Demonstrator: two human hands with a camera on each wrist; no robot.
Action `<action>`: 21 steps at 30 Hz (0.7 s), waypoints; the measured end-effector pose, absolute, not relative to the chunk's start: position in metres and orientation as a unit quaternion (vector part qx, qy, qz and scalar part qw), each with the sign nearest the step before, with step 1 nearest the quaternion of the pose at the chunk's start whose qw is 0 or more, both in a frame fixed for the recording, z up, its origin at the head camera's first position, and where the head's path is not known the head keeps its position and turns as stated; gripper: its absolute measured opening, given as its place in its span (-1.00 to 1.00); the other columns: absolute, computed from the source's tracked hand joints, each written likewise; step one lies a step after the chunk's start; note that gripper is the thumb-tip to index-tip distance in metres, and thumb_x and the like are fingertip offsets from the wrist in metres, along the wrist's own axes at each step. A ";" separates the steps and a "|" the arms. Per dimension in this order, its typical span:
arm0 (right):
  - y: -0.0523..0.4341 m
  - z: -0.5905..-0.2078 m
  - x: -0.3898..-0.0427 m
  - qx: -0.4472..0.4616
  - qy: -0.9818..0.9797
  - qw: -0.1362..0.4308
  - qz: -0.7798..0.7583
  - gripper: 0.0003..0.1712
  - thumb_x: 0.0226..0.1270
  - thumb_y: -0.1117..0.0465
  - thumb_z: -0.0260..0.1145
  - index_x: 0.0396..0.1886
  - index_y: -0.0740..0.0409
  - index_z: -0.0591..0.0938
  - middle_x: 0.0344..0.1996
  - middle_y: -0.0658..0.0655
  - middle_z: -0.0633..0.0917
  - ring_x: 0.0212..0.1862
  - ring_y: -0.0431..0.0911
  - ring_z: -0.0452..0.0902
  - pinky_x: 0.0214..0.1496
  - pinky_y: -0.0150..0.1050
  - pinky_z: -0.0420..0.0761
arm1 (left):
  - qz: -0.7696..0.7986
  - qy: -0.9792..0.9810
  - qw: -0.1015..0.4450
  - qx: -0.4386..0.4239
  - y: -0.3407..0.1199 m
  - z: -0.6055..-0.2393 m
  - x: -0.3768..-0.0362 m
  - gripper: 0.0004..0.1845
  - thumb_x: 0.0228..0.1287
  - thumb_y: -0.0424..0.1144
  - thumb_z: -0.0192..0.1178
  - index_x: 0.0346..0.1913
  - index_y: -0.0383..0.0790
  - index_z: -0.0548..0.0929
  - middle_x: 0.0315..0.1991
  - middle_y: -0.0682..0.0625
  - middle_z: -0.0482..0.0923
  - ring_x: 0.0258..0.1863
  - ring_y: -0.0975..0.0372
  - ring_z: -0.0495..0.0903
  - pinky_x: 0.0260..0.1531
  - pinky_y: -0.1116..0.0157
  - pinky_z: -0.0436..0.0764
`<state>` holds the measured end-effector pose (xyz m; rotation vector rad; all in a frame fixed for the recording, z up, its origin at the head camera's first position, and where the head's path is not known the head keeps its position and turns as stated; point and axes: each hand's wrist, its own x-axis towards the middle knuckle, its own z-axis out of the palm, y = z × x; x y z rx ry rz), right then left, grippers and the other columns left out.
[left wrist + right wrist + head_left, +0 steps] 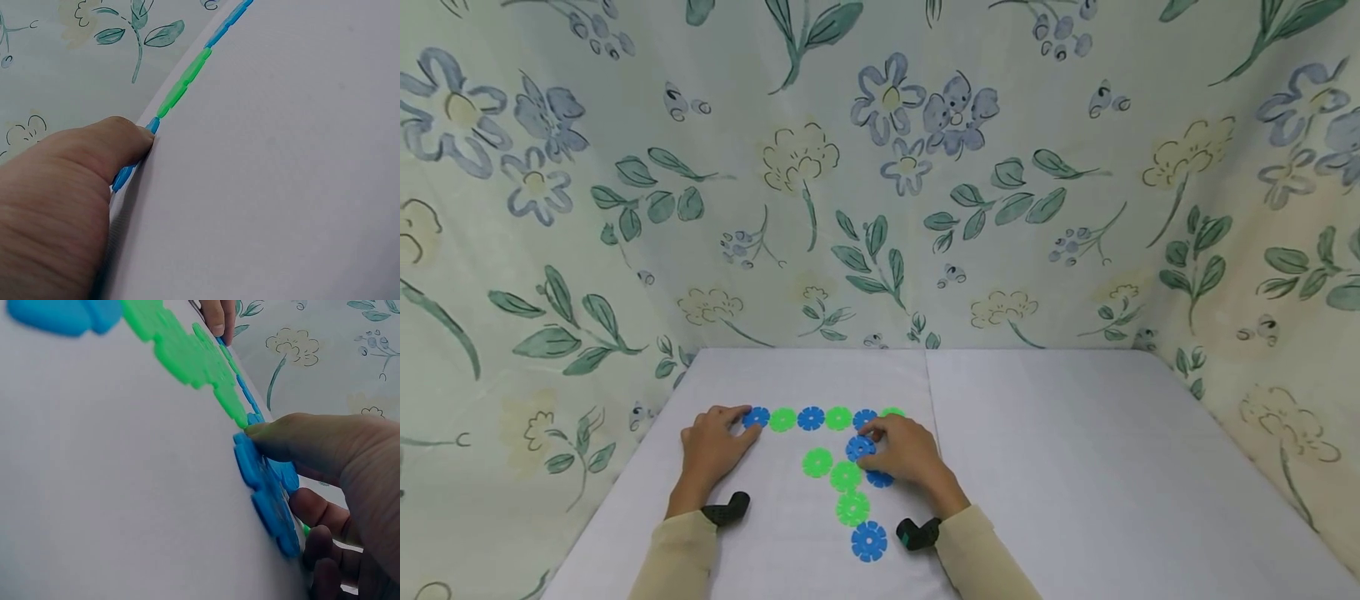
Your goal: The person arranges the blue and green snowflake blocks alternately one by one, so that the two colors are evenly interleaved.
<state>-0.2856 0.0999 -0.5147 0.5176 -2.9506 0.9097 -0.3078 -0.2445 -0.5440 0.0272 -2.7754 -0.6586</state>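
Blue disc (pixel 859 447) flat on table (pixel 1075 467), left of centre seam, just below a row of discs (pixel 811 418). Pinched at the rim by right hand (pixel 910 454), thumb (pixel 294 434) on its edge, fingers curled behind. Green discs (pixel 847 477) touching just beside, running toward near edge. End disc (pixel 756 417) of row touched by left hand (pixel 713 446), fingers loosely bent, grip not discernible. Open surface right of seam. Floral cloth (pixel 880 167) at far edge.
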 end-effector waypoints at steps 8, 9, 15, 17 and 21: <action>0.100 -0.516 -0.284 0.173 -0.940 0.023 0.293 -0.53 0.00 -0.14 0.58 -0.03 -0.28 0.73 -0.25 -0.17 0.68 -0.23 -0.23 0.52 -0.20 -0.22 0.48 | -0.231 -0.962 0.143 0.007 -0.244 -0.543 -0.306 -0.45 0.28 0.12 0.28 0.27 -0.02 0.62 0.15 -0.22 0.58 0.13 -0.11 0.49 -0.06 -0.07 0.27; 0.100 -0.516 -0.284 0.175 -0.940 0.024 0.293 -0.53 0.00 -0.14 0.58 -0.03 -0.27 0.73 -0.26 -0.18 0.68 -0.24 -0.23 0.52 -0.19 -0.22 0.48 | -0.233 -0.962 0.145 0.007 -0.244 -0.542 -0.306 -0.45 0.28 0.11 0.29 0.26 -0.02 0.62 0.15 -0.22 0.58 0.12 -0.11 0.49 -0.07 -0.07 0.27; 0.101 -0.516 -0.284 0.185 -0.939 0.029 0.289 -0.52 0.01 -0.15 0.58 -0.02 -0.27 0.72 -0.29 -0.22 0.66 -0.24 -0.26 0.50 -0.16 -0.24 0.49 | -0.231 -0.962 0.148 0.007 -0.243 -0.542 -0.306 -0.45 0.27 0.11 0.30 0.26 -0.03 0.63 0.13 -0.22 0.59 0.11 -0.11 0.50 -0.09 -0.06 0.27; 0.101 -0.517 -0.284 0.189 -0.938 0.032 0.289 -0.51 0.01 -0.15 0.59 -0.01 -0.26 0.72 -0.30 -0.22 0.66 -0.25 -0.27 0.50 -0.16 -0.24 0.49 | -0.231 -0.962 0.147 0.007 -0.243 -0.542 -0.306 -0.45 0.27 0.11 0.30 0.26 -0.03 0.63 0.13 -0.22 0.59 0.11 -0.11 0.50 -0.09 -0.06 0.27; 0.101 -0.518 -0.284 0.199 -0.937 0.040 0.284 -0.50 0.01 -0.16 0.59 -0.01 -0.24 0.72 -0.33 -0.23 0.66 -0.29 -0.28 0.49 -0.20 -0.28 0.49 | -0.233 -0.962 0.143 0.009 -0.243 -0.541 -0.305 -0.45 0.27 0.11 0.30 0.27 -0.03 0.62 0.14 -0.22 0.59 0.12 -0.12 0.50 -0.08 -0.06 0.27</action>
